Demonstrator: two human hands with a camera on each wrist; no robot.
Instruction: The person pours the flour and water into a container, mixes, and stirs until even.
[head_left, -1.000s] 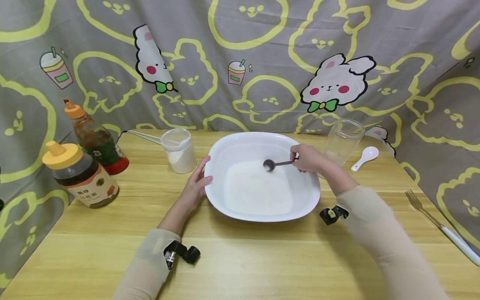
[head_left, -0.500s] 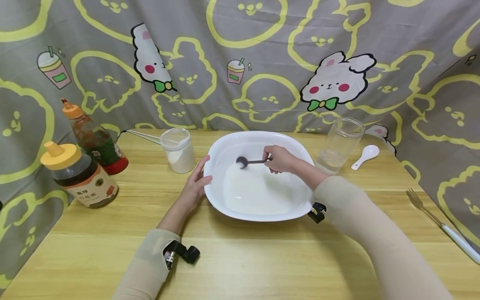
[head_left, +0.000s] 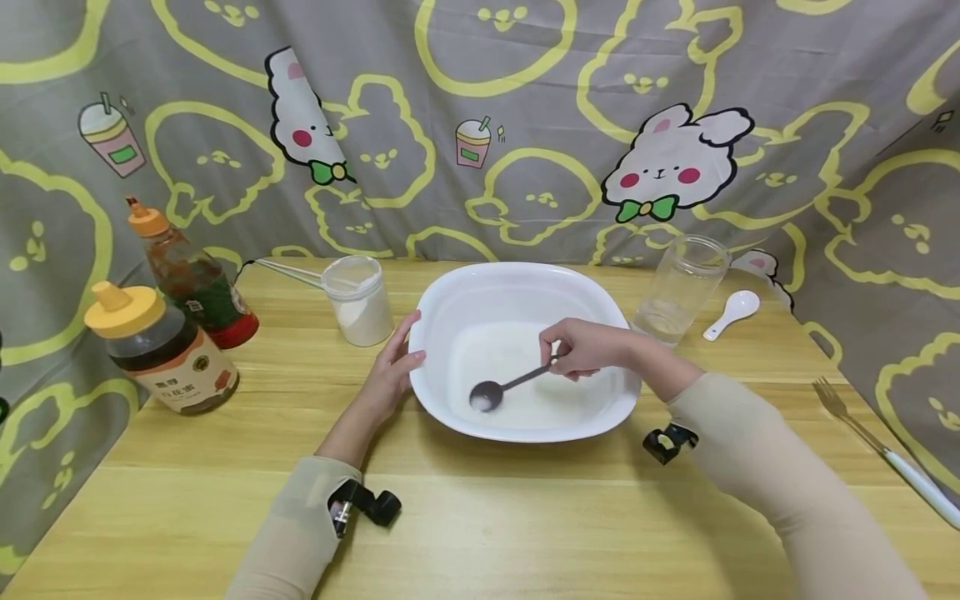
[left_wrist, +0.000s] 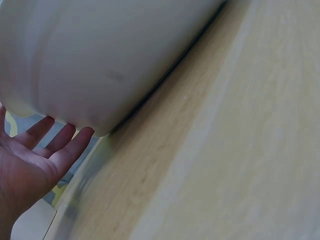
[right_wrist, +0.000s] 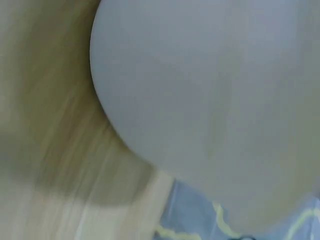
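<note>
**A:** Head view, kitchen table: what has each hand got?

**B:** The right hand [head_left: 588, 348] pinches the handle of a dark metal spoon [head_left: 504, 387], whose bowl dips into the white liquid at the near-left of the white basin [head_left: 525, 287]. The handle slants up toward the fingers, an angle that suits stirring along the bottom. The left hand [head_left: 393, 367] lies flat-fingered against the basin's left rim, likely to steady it.

**A:** And around it?

**B:** A lidded tub of white powder [head_left: 358, 300] stands just left of the basin, a clear glass jar [head_left: 678, 287] and a white ceramic spoon [head_left: 731, 312] to its right. Two sauce bottles [head_left: 168, 317] sit well apart at the left edge, and a fork [head_left: 885, 454] at the far right of the wooden table [head_left: 480, 517].

**A:** Left wrist view?

**B:** The fingers [left_wrist: 65, 150] lie straight and relaxed, their tips meeting the basin's outer wall [left_wrist: 110, 55] just above the tabletop; nothing is gripped.

**A:** Right wrist view?

**B:** Blurred. It shows what appears to be the basin's pale underside [right_wrist: 215, 100] over wood; neither hand nor spoon is visible there.
</note>
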